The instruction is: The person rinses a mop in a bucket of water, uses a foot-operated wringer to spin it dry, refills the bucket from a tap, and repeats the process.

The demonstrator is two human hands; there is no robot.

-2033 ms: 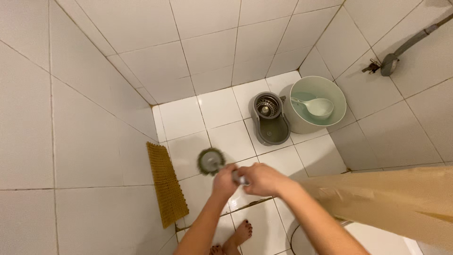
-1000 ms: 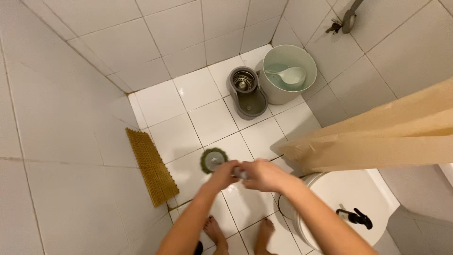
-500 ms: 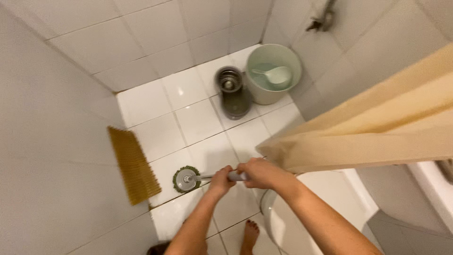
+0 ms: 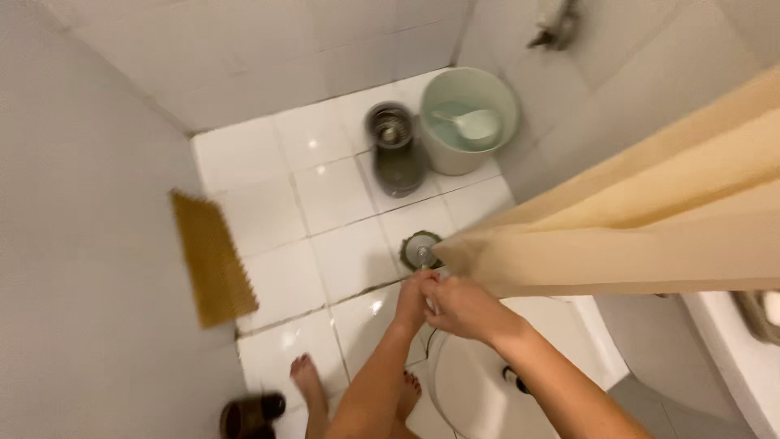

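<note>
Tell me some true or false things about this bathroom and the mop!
1. Both hands, the left hand and the right hand, hold the mop handle. True.
2. The round mop head sits on the white floor tiles. True.
3. The green bucket is lying upside down. False: it stands upright with a scoop inside.
4. The yellow mat lies under the mop head. False: it is far off by the left wall.
5. The person wears boots. False: a bare foot shows.

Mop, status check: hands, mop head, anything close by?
Left hand and right hand both gripping the mop handle. Mop head down on the white floor tiles. Beige curtain edge right beside it.
</note>
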